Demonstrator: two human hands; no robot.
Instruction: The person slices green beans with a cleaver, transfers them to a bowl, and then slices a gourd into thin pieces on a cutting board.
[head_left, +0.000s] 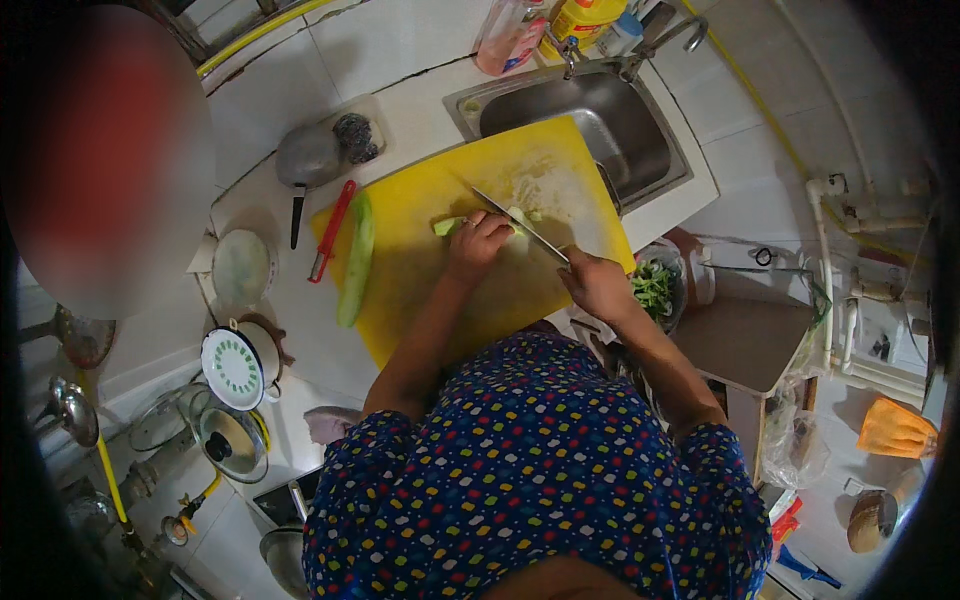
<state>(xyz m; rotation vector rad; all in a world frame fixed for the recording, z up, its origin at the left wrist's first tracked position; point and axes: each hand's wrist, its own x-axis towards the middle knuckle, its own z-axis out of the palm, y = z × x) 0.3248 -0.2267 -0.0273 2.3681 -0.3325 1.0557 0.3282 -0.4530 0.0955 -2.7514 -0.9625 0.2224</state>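
On the yellow cutting board (420, 300), my left hand (478, 244) presses down on a piece of peeled green vegetable (448, 226), its fingers curled beside the blade. My right hand (598, 283) grips a kitchen knife (521, 225), whose blade slants across the board just right of my left fingers. Cut pale green pieces (523, 217) lie by the blade. A whole long peeled vegetable (356, 259), perhaps a cucumber, rests along the board's left side. Next to it lies a red-handled peeler (331, 232), partly past the board edge.
The board's upper right corner overlaps the steel sink (679, 169). Bottles (510, 37) stand behind it. A grey pan (307, 154), a lidded enamel pot (232, 367) and a round pale lid (241, 266) are at left. Leafy greens (654, 289) fill a bag-lined container at right.
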